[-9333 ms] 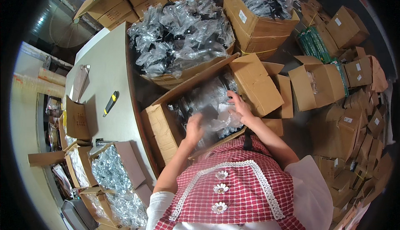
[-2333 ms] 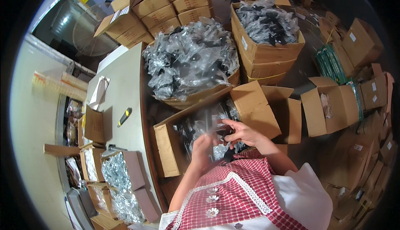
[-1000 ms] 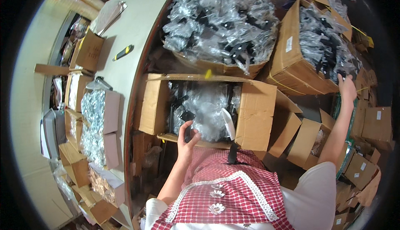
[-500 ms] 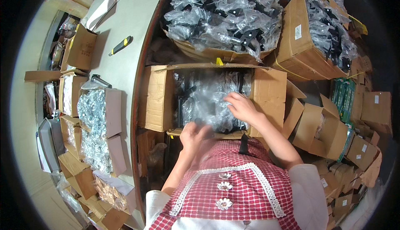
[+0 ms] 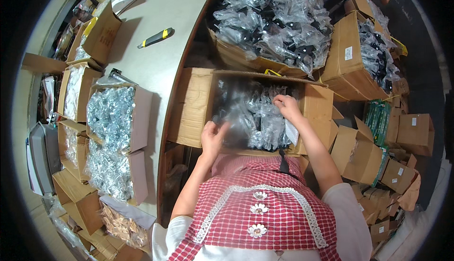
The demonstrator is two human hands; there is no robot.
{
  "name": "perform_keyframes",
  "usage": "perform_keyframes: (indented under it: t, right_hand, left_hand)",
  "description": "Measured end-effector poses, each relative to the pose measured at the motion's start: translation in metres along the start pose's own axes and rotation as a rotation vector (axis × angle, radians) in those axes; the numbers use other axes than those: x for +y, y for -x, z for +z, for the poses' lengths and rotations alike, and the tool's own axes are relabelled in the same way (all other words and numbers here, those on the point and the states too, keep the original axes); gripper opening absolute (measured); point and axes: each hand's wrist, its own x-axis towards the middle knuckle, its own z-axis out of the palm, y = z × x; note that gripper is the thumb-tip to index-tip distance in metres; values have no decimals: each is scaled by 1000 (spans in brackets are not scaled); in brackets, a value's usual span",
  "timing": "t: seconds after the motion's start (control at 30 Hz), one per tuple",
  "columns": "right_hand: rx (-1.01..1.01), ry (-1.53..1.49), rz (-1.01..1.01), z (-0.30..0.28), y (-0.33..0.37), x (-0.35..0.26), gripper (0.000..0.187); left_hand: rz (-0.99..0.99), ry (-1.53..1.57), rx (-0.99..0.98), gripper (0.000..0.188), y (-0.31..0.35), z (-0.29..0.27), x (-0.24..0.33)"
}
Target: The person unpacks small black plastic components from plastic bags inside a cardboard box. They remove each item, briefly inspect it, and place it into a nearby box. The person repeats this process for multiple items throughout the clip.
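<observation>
An open cardboard carton (image 5: 191, 107) stands in front of me, with clear plastic bags (image 5: 265, 123) of dark parts laid inside. My left hand (image 5: 213, 137) is at the carton's near left, fingers curled at the edge of a clear plastic bag (image 5: 235, 116) smeared by motion. What that bag contains cannot be made out. Over the right side of the contents is my right hand (image 5: 287, 107), its fingers bent and closed against the bagged parts; whatever is between the fingertips is hidden. A white slip (image 5: 292, 132) lies below the right hand, along the carton's right inner side.
Beyond the carton, a large box (image 5: 255, 57) is heaped with bagged black parts; another full box (image 5: 345, 53) stands right of it. On the table (image 5: 165, 5) at left lie a utility knife (image 5: 156, 38) and boxes of bagged metal pieces (image 5: 111, 119). Cartons (image 5: 354, 152) crowd the right.
The view has shifted, so the carton sits further right. My left hand has opened out somewhat beside the blurred bag. The right hand has moved toward the carton's far right, and a white slip now shows.
</observation>
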Motion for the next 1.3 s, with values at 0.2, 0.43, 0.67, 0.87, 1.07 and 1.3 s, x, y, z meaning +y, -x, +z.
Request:
perform_keyframes:
  t: [0.2, 0.43, 0.67, 0.87, 1.07, 1.3]
  right_hand:
    - [7, 170, -113, 9, 18, -26, 18]
    - [-489, 168, 219, 91, 27, -71, 44]
    - [-504, 192, -8, 98, 58, -76, 49]
    - [68, -214, 108, 58, 102, -42, 33]
    - [413, -403, 308, 34, 181, -29, 21]
    - [634, -514, 548, 68, 297, -2, 16]
  left_hand:
    - [-324, 394, 40, 34, 3, -14, 3]
    - [-533, 493, 54, 38, -4, -3, 17]
    - [-654, 508, 39, 32, -7, -6, 21]
    - [-755, 724, -94, 28, -12, -7, 15]
    - [-800, 676, -466, 13, 10, 25, 30]
    - [-881, 419, -751, 24, 52, 70, 39]
